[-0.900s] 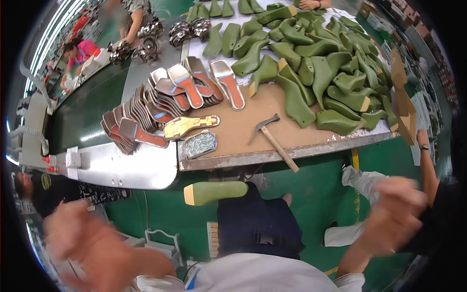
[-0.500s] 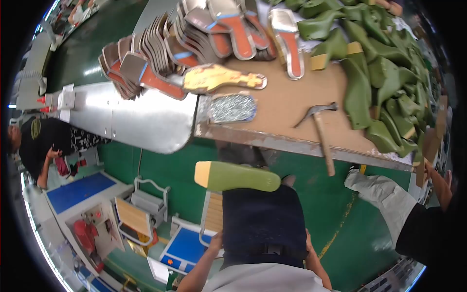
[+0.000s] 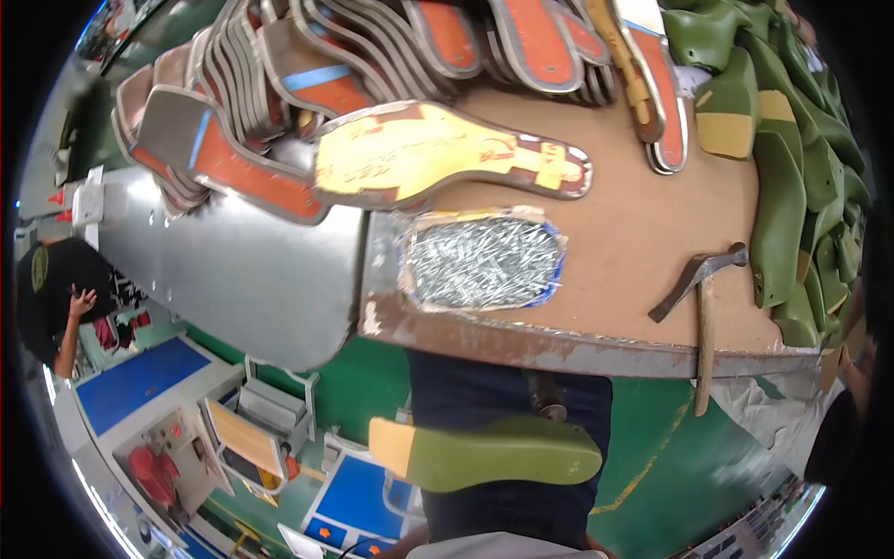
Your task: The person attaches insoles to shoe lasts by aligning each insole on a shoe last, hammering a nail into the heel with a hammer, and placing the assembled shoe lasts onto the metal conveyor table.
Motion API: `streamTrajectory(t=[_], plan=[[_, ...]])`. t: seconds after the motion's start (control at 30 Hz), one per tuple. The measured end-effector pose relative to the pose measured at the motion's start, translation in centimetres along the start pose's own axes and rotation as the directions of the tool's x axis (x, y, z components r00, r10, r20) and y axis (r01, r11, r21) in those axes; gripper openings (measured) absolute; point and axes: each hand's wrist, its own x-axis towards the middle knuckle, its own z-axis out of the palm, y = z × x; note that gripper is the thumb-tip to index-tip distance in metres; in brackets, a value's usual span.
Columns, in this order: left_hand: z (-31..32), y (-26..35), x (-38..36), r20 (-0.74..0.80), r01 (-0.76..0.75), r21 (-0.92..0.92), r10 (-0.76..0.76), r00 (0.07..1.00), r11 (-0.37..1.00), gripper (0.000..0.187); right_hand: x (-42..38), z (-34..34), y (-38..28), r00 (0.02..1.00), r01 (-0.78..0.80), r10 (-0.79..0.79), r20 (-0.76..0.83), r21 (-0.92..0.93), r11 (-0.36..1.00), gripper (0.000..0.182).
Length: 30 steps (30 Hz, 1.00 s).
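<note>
At the bottom edge, a sliver of skin (image 3: 418, 538) on my left side and another (image 3: 593, 544) on my right show beside the grey shirt; the fingers of both hands are hidden. Above my dark-trousered legs, a green shoe last (image 3: 507, 454) with a tan end lies lengthwise, its flat side up. A dark metal rod end (image 3: 548, 399) shows just beyond it. Across the table edge lies a hammer (image 3: 705, 317), its wooden handle overhanging. A tray of nails (image 3: 484, 264) stands near the table's front edge.
Behind the nails lies a yellow-topped sole pattern (image 3: 419, 154). Stacked red-and-grey insoles (image 3: 270, 168) and heaped green lasts (image 3: 780, 214) occupy the table (image 3: 633, 233). A metal panel (image 3: 270, 270) adjoins it. Another person (image 3: 60, 293) is at left; a chair (image 3: 247, 443) stands nearby.
My view has moved closer to the table, so the nails, hammer and insoles look larger. The last appears lower in view. My hands have dropped almost out of view.
</note>
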Motion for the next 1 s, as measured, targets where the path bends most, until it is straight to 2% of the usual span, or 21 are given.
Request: streamTrajectory(t=[0.2,0.37,0.5,0.53,0.57,0.6,0.63,0.67,0.7,0.73,0.77,0.8,0.83,0.87,0.93,0.97,1.0], plan=[[-4.0,1.8,1.8,-0.086,-0.019,-0.034,0.016,0.996,0.999,0.045,4.9,5.2,0.4,0.999,0.044,-0.043,-0.013,0.033,0.999,0.036],[-7.1,1.4,3.7,-0.112,-0.075,0.018,0.077,0.991,0.997,0.042,9.3,9.1,2.0,0.995,0.097,-0.096,-0.016,0.062,0.993,0.031],[-9.7,-0.2,5.6,-0.096,-0.156,0.069,0.163,0.982,0.985,0.039,12.1,11.8,3.8,0.990,0.139,-0.139,-0.037,0.001,0.990,0.027],[-10.6,-0.5,5.9,-0.086,-0.196,0.088,0.203,0.975,0.977,0.038,12.5,12.5,4.0,0.987,0.147,-0.150,-0.051,-0.058,0.987,0.026],[-11.8,-0.6,6.5,-0.077,-0.250,0.112,0.259,0.963,0.962,0.037,13.0,12.8,3.8,0.984,0.145,-0.164,-0.065,-0.226,0.963,0.025],[-13.3,-0.9,6.9,-0.073,-0.326,0.158,0.340,0.938,0.932,0.036,13.6,12.5,3.2,0.973,0.141,-0.215,-0.085,-0.520,0.842,0.024],[-14.8,-0.5,7.1,-0.067,-0.396,0.217,0.418,0.906,0.892,0.036,13.8,12.2,1.9,0.953,0.088,-0.280,-0.116,-0.778,0.622,0.023],[-16.5,-0.1,7.5,-0.070,-0.464,0.297,0.503,0.861,0.835,0.035,13.1,11.7,-0.5,0.893,0.060,-0.423,-0.155,-0.890,0.452,0.022],[-18.3,4.5,4.5,-0.114,-0.378,0.445,0.470,0.875,0.812,0.034,8.0,11.6,-5.9,0.674,0.243,-0.711,-0.201,-0.849,0.470,0.008],[-20.1,9.5,1.2,-0.158,-0.275,0.577,0.436,0.886,0.769,0.034,4.9,11.0,-9.8,0.454,0.419,-0.859,-0.235,-0.795,0.439,0.010],[-20.9,13.2,-2.2,-0.153,-0.437,0.522,0.584,0.797,0.733,0.027,1.6,10.7,-13.1,0.203,0.575,-0.937,-0.283,-0.741,0.348,0.011],[-21.2,16.4,-5.9,-0.158,-0.586,0.464,0.713,0.683,0.665,0.020,-3.9,12.0,-17.0,0.143,0.710,-0.934,-0.326,-0.623,0.327,0.011],[-21.0,19.3,-9.9,-0.079,-0.735,0.376,0.810,0.581,0.564,0.018,-9.1,14.0,-20.1,0.087,0.826,-0.925,-0.371,-0.492,0.275,0.012],[-20.7,21.6,-13.8,-0.010,-0.855,0.274,0.891,0.455,0.440,0.018,-12.4,15.0,-21.7,-0.072,0.834,-0.945,-0.319,-0.539,0.118,0.015],[-21.0,24.6,-20.0,0.253,-0.954,-0.018,0.924,0.286,0.300,0.015,-17.4,15.8,-24.7,-0.399,0.757,-0.900,-0.177,-0.617,-0.215,0.022],[-21.4,25.4,-20.3,0.311,-0.998,0.031,0.950,-0.041,-0.053,0.022,-19.2,15.7,-26.7,-0.546,0.644,-0.827,-0.132,-0.697,-0.315,0.023],[-21.7,26.3,-20.8,0.214,-0.973,0.143,0.965,-0.150,-0.183,0.016,-20.7,15.5,-28.2,-0.662,0.522,-0.746,-0.073,-0.759,-0.389,0.025]])
